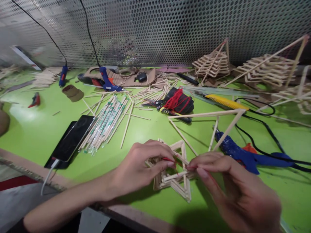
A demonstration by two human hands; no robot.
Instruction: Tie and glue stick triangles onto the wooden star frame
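Head view — star frame (177, 176) of layered wooden sticks, one; set on a green tabletop (31, 123) between two bare hands. Left hand (143, 166): placed at the star frame's left side, thumb and forefinger brought nearly together about a thin red strand (167, 159). Right hand (233, 181): placed at the star frame's right side, fingertips pinched closed against it; whether stick or strand is gripped cannot be told.

Just beyond the star frame: open stick frame (206, 114), stood on the tabletop. To its right: blue glue gun (233, 149), corded, laid flat. Farther behind it: dark spool (188, 105), wound with red thread (177, 99). To its left: sticks in printed clear wrappers (107, 123); beside these, dark phone (77, 137), cable plugged in. Well behind, to its right — two layered stick pieces (213, 64).
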